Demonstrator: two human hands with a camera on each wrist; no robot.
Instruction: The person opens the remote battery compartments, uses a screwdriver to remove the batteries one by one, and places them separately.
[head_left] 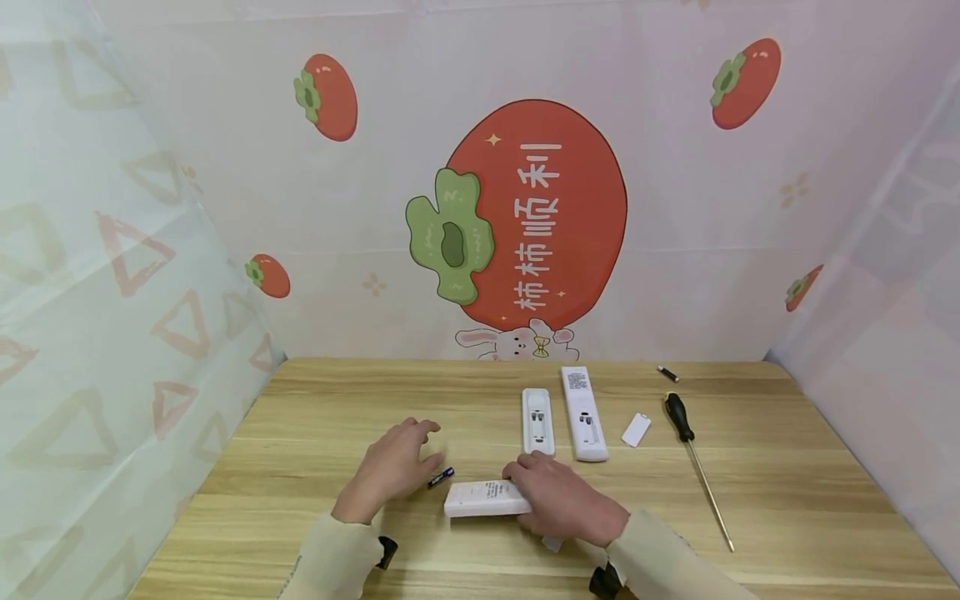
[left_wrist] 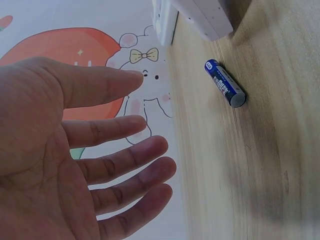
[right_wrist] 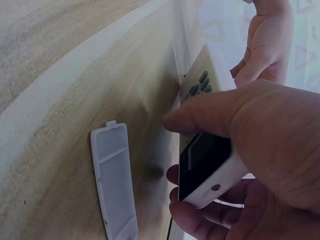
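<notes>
A white remote control (head_left: 483, 497) is gripped by my right hand (head_left: 558, 500) above the front of the table. In the right wrist view its buttons and dark screen (right_wrist: 202, 155) face the tabletop, with my thumb across that face. My left hand (head_left: 397, 460) is raised with its fingers loosely spread and nothing in them. Just beside its thumb a blue battery (left_wrist: 225, 83) lies on the wood. Below the right hand a white battery cover (right_wrist: 116, 175) rests inner side up, mostly hidden in the head view.
Farther back lie a short white remote (head_left: 537, 400) and a longer one (head_left: 577, 396), both with bare battery bays. To their right are a small white cover (head_left: 636, 429), a black-handled screwdriver (head_left: 680, 417) and a dark battery (head_left: 667, 373). A printed cloth wall (head_left: 660, 250) stands behind.
</notes>
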